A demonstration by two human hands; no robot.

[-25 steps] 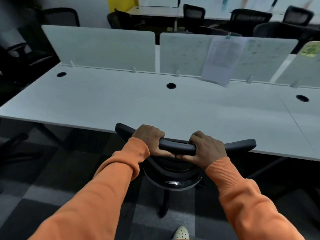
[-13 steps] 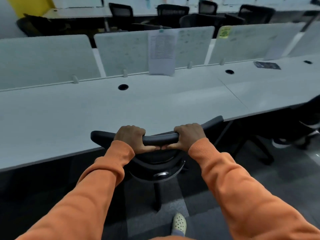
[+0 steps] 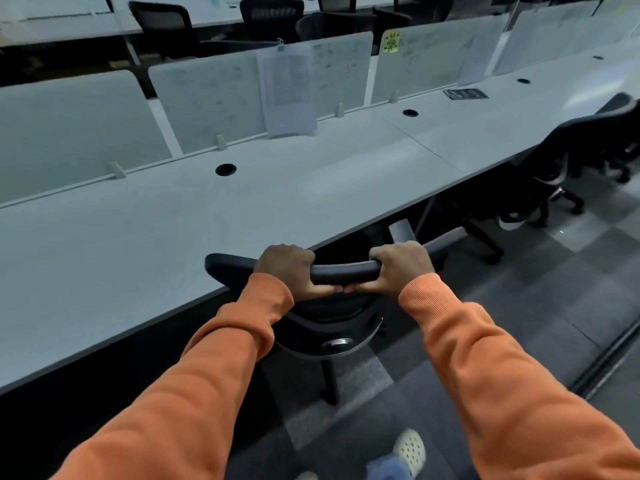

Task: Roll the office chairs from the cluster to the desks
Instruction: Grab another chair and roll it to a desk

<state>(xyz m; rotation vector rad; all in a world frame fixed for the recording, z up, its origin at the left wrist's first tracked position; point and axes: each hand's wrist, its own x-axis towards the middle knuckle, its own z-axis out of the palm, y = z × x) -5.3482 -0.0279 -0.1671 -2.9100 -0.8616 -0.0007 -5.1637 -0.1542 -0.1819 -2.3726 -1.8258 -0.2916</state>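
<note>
A black office chair [image 3: 343, 271] stands right in front of me, its curved top rail level with the front edge of the long white desk [image 3: 173, 237]. My left hand [image 3: 287, 268] grips the rail left of its middle, and my right hand [image 3: 401, 263] grips it just to the right, thumbs nearly touching underneath. The chair's seat is hidden under the desk; its back support and one base leg [image 3: 330, 379] show below my hands.
Frosted divider panels [image 3: 214, 95] with a clipped paper [image 3: 287, 88] line the desk's far side. Another black chair [image 3: 581, 147] is parked at the desk to the right. More chairs [image 3: 162, 22] stand at the far row. Grey carpet tiles [image 3: 540, 296] lie to the right.
My view has swung to the right along the desk, and the chair has shifted right with it. Both hands keep the same grip on the rail.
</note>
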